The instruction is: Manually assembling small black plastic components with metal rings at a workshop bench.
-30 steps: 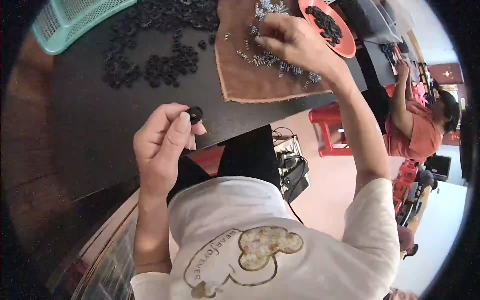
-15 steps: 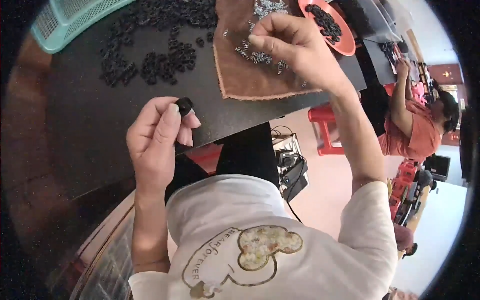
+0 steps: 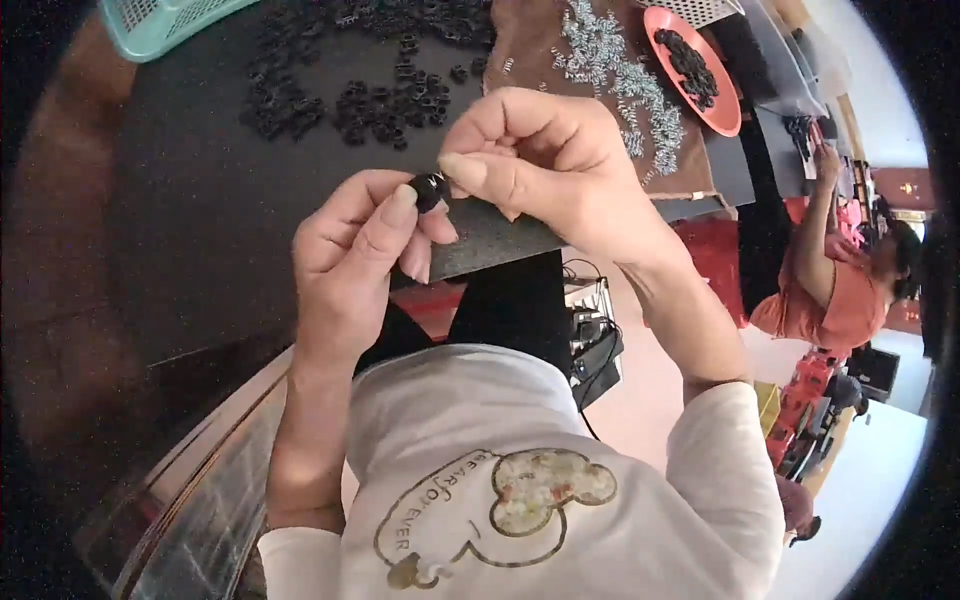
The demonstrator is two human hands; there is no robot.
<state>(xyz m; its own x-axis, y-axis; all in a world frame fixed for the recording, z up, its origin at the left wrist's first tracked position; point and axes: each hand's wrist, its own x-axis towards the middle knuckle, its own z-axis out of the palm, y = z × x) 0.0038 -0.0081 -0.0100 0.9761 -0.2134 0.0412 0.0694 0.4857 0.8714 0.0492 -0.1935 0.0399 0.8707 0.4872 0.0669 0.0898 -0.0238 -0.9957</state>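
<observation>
Between the thumb and fingers of my left hand (image 3: 352, 245) is a small round black plastic part (image 3: 427, 193), held just above the near edge of the table. My right hand (image 3: 565, 170) is pinched closed right against that part. A thin metallic glint shows at its fingertips, at the black part's opening, and looks like a small metal spring (image 3: 436, 179). How far it sits inside I cannot tell. Beyond my right hand, many loose coil springs (image 3: 600, 50) lie on a brown leather-like mat (image 3: 525, 35). Loose black plastic parts (image 3: 395, 110) are spread on the table beyond my left hand.
An orange plate (image 3: 733, 118) of small black pieces stands at the far right, beside a clear plastic bin (image 3: 785, 80). A green plastic basket (image 3: 150, 40) is at the far left. A person in an orange shirt (image 3: 825, 300) sits farther right.
My right hand has come from above the springs, left and nearer, to the black part in my left hand. The view has shifted slightly, and the springs are less covered.
</observation>
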